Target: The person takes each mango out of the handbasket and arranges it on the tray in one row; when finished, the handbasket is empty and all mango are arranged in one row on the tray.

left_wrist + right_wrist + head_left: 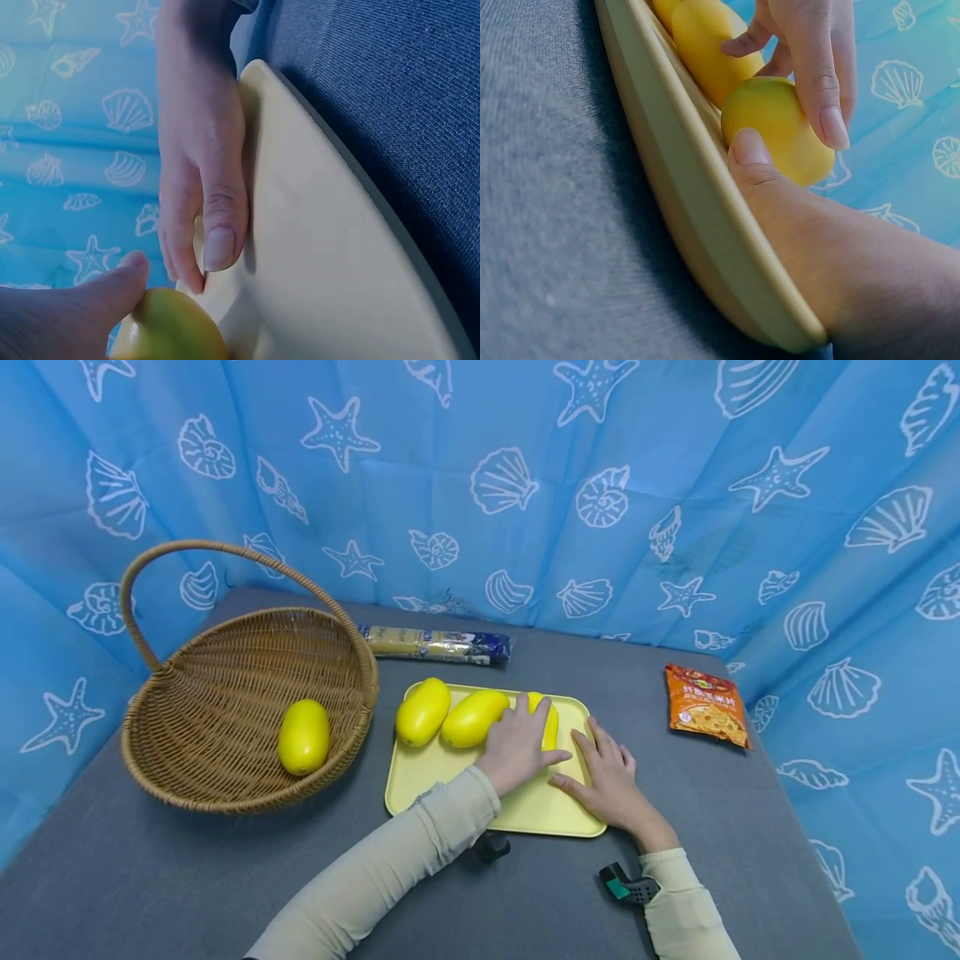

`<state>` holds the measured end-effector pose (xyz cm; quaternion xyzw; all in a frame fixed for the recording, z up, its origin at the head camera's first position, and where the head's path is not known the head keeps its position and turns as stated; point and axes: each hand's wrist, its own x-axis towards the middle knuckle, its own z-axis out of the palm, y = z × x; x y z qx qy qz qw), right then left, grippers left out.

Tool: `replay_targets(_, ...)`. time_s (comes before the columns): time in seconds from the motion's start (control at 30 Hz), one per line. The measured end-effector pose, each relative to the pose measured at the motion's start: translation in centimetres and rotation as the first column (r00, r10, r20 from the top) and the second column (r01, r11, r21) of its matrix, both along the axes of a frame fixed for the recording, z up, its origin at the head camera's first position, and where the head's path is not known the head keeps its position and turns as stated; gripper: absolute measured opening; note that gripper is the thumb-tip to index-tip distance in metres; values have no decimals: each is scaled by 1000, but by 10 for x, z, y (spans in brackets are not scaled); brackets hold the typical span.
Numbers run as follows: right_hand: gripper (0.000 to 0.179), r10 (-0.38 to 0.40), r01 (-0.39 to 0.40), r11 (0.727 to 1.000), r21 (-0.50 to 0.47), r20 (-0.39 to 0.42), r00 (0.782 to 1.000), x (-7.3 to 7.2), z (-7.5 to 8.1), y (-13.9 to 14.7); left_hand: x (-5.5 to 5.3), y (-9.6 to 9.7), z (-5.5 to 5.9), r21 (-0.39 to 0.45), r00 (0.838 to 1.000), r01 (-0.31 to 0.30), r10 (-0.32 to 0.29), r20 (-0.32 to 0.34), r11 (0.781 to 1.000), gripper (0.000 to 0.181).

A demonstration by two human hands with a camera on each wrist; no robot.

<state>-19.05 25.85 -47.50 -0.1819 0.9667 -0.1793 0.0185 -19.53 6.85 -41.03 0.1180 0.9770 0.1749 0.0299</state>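
A pale yellow tray (pixel 465 793) lies on the table and carries several yellow mangoes. My left hand (pixel 517 747) reaches across the tray and grips the rightmost mango (pixel 552 732), its thumb on the right side of the fruit. The right wrist view shows that mango (pixel 769 124) between the left thumb and fingers. Two other mangoes, one upright (pixel 423 712) and one slanted (pixel 474 718), lie to its left. My right hand (pixel 613 783) rests over the tray's right rim with extended fingers, its thumb (pixel 222 240) above the tray floor. Some left fingertips are hidden.
A wicker basket (pixel 217 693) with a tall handle stands on the left, with one mango (pixel 304 737) inside. Behind the tray lies a long plastic packet (pixel 435 645). An orange snack bag (pixel 705 703) lies at the right. A blue shell-patterned curtain (pixel 465 485) closes off the back.
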Motion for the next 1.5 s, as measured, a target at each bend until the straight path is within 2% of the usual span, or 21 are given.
replay_targets(0.23,85,3,-3,1000,0,0,1000,0,-1,0,2,-2,2,28,999,-20,19,34,999,89)
replay_targets(0.4,85,0,0,1000,5,6,1000,0,0,0,6,-3,11,26,1000,-10,10,1,1000,88)
replay_targets(0.53,85,5,-5,1000,1,8,1000,1,0,0,18,-8,28,21,998,26,-24,-58,999,85)
replay_targets(0.67,85,12,-12,1000,-11,4,1000,2,0,0,41,-25,56,36,989,93,-88,-117,995,78)
replay_targets(0.77,85,19,-19,1000,-20,4,1000,2,-1,0,62,-46,80,53,985,132,-125,-116,990,75)
replay_targets(0.87,85,26,-26,999,-22,9,1000,2,0,0,83,-73,98,69,985,153,-146,-92,986,73)
replay_targets(1.07,85,14,-14,1000,-23,2,1000,2,1,1,120,-128,122,31,987,156,-155,-53,987,67)
replay_targets(1.17,85,17,-17,1000,-24,1,1000,2,1,1,133,-160,134,32,990,138,-137,-21,990,64)
replay_targets(1.23,85,20,-20,1000,-23,1,1000,1,1,1,136,-182,141,29,993,111,-112,24,993,67)
replay_targets(1.3,85,22,-22,999,-27,-1,1000,1,0,1,134,-204,146,36,995,77,-80,65,996,70)
replay_targets(1.4,86,27,-27,999,-31,0,1000,2,0,2,123,-236,149,25,993,43,-46,106,999,72)
replay_targets(1.5,86,33,-33,999,-37,2,999,2,1,3,107,-263,145,47,987,57,-64,148,997,64)
